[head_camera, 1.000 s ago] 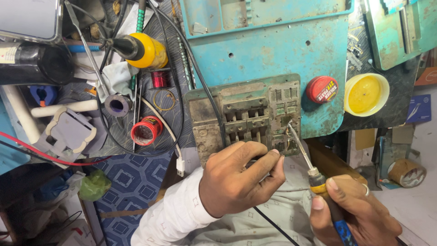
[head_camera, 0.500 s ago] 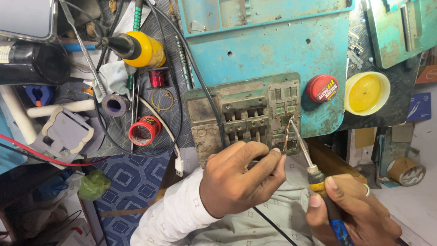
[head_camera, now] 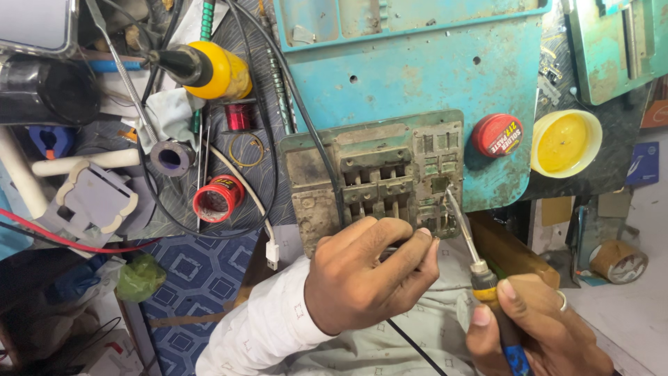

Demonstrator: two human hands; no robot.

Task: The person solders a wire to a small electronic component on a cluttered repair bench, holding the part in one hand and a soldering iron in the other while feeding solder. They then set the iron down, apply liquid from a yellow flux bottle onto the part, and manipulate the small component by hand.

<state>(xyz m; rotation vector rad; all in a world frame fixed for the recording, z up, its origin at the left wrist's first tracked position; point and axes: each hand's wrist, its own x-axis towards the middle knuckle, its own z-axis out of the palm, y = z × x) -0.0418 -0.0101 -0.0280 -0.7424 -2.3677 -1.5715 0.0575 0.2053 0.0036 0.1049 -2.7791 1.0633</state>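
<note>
Soldering iron (head_camera: 465, 233), clenched in right-hand fingers (head_camera: 506, 291), touched the grimy jig (head_camera: 376, 177) just beyond left-hand fingers (head_camera: 410, 254) pinching something unseen.

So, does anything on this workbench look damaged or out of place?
The teal mat is stained and worn, the grey fixture is grimy, and cables cross the bench. The yellow tin lies open. Nothing looks spilled.
</note>
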